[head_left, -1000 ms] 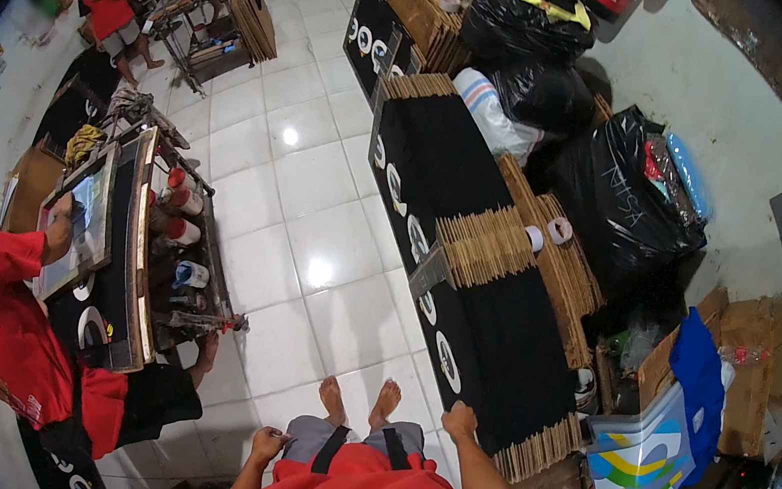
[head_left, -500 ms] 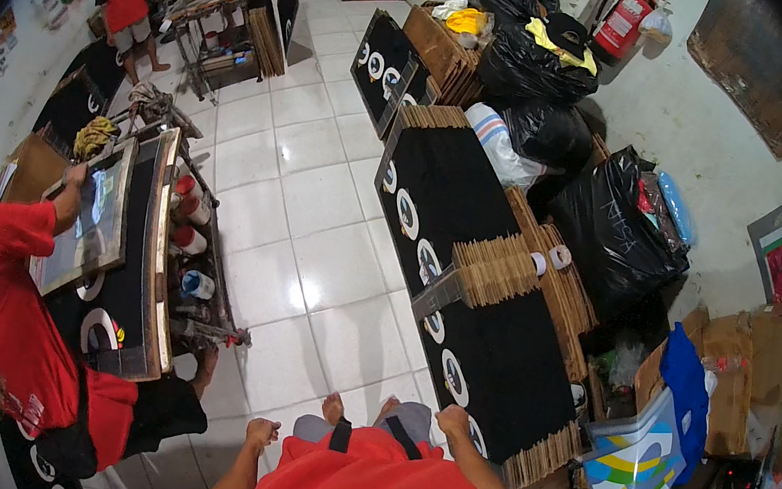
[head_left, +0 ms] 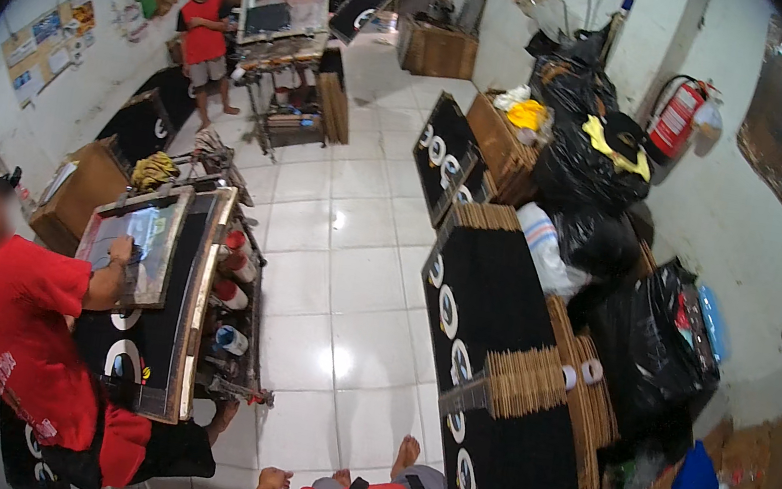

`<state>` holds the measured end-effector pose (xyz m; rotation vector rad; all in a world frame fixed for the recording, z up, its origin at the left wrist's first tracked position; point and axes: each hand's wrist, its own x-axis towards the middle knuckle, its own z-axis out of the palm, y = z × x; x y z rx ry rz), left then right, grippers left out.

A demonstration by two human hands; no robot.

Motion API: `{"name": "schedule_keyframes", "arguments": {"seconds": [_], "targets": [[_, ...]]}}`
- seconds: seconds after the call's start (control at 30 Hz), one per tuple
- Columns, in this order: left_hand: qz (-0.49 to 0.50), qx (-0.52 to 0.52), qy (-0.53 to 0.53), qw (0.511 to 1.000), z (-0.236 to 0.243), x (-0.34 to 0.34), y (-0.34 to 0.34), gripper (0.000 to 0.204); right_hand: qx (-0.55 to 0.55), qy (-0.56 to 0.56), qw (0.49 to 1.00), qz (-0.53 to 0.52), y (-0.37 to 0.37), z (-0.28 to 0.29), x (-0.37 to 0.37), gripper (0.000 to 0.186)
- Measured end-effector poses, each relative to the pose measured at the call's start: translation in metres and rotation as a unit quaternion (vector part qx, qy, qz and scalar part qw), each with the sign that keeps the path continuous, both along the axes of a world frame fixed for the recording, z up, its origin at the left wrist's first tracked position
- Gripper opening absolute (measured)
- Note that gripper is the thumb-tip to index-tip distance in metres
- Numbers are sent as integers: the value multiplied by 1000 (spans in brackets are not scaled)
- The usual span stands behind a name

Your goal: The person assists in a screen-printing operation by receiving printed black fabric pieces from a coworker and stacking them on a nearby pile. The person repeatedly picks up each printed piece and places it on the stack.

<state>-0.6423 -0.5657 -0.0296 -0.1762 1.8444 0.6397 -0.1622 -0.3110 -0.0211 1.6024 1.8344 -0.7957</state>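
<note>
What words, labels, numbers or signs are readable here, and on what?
None clearly; too small or blurred:
Label, red cylindrical metal fire extinguisher.
Pale print, red cloth shirt at left.
Any print, colourful paper wall sheets.
Any marking, big black plastic bag.
Round white designs, flat black cloth at right: no discernible words.

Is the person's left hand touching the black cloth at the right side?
No, the left hand appears against the white floor tiles, clearly apart from the black cloth.

- A person (head_left: 34, 333) is standing over a framed screen (head_left: 115, 232), indicating a printing workshop.
- Pots (head_left: 230, 294) are standing nearby.
- Printed black panels (head_left: 519, 471) are lying in a row.
</note>
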Motion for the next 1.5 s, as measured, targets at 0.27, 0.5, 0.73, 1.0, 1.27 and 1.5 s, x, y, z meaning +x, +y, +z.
{"name": "schedule_keyframes", "arguments": {"seconds": [0.27, 0.5, 0.73, 1.0, 1.27, 1.5], "targets": [[138, 25, 7, 990, 50, 49, 65, 17, -32, 203, 946, -251, 172, 38, -49, 10], [183, 33, 50, 981, 65, 89, 84, 22, -34, 274, 919, -280, 285, 73, -104, 9], [209, -70, -16, 975, 54, 111, 58, 27, -90, 272, 913, -290, 279, 56, -141, 12], [175, -43, -20, 983, 49, 65, 62, 27, 13, 53, 940, 338, 239, -6, -123, 33], [142, -8, 112, 983, 21, -35, 62, 27, -138, 222, 928, -267, 243, 31, -173, 12], [503, 20, 230, 833, 50, -118, 15, 22, -121, 267, 915, -276, 248, 64, -250, 13]]}}
